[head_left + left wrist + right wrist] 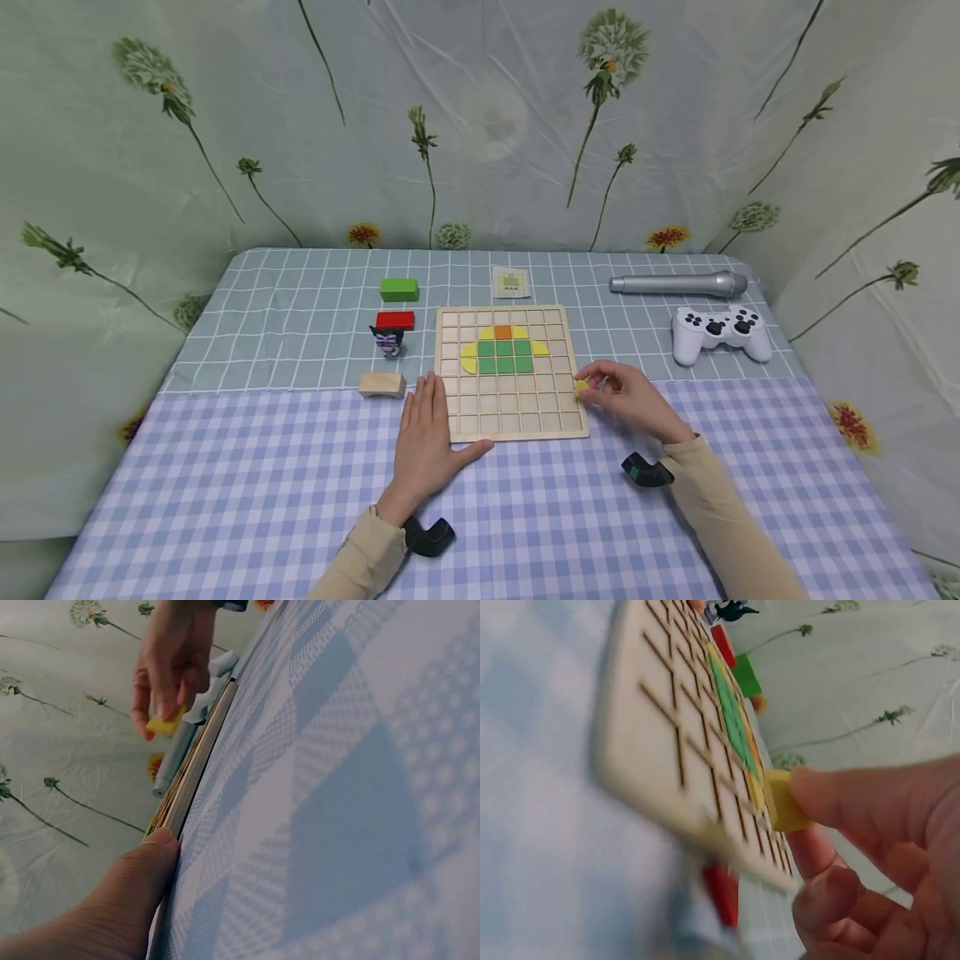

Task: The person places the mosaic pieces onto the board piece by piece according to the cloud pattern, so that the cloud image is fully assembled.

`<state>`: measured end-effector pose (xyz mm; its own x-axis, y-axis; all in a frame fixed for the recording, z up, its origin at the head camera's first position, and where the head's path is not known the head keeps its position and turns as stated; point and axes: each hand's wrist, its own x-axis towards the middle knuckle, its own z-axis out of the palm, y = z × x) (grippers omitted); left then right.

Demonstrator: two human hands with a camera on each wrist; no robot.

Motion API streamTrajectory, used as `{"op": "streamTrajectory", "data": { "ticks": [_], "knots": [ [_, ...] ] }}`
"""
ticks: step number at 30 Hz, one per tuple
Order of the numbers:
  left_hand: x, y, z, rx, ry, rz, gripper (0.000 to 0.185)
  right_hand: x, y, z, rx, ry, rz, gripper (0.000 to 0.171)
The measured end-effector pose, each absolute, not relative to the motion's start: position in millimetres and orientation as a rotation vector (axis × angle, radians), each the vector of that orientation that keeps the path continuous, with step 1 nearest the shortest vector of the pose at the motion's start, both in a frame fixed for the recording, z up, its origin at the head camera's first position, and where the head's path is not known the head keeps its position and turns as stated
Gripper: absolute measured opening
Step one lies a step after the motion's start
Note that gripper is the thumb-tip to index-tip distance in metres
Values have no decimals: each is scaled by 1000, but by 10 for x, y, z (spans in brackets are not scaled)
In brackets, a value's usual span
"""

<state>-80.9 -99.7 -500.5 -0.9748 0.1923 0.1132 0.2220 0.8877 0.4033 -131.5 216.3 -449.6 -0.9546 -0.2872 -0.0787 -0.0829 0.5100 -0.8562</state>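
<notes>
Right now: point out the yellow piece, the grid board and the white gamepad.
yellow piece (581, 386), head view, on its visible face between the right hand's fingertips.
grid board (517, 412), head view, on a bare near cell.
white gamepad (720, 332), head view, on its centre body.

Left hand (427, 433): bare, no rings or glove; lower centre of the head view. Left sleeve (360, 558): beige, long, snug to the wrist; bottom edge, left of centre. Left mount (429, 537): black, curved, glossy, beside the cuff.

Right hand (633, 400): bare, short plain nails; right of centre. Right sleeve (720, 517): beige, long, same fabric; lower right. Right mount (647, 472): black, curved, with a teal patch, at the cuff.
</notes>
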Motion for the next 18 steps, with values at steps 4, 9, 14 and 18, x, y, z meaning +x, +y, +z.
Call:
{"op": "streamTrajectory", "data": {
  "ticks": [4,9,14,18],
  "knots": [
    [-807,-999,-5011,-327,-2980,-648,118,-1464,1998,-4448,-185,2474,-1501,25],
    [-804,-1003,-5024,-333,-2971,-643,118,-1608,1854,-4455,-77,2402,-1571,24],
    [-799,-1005,-5027,-330,-2972,-632,118,-1693,1747,-4511,-64,2452,-1562,20],
    [-797,-1003,-5016,-329,-2971,-648,119,-1732,1689,-4557,-59,2500,-1534,19]
  ]
}}
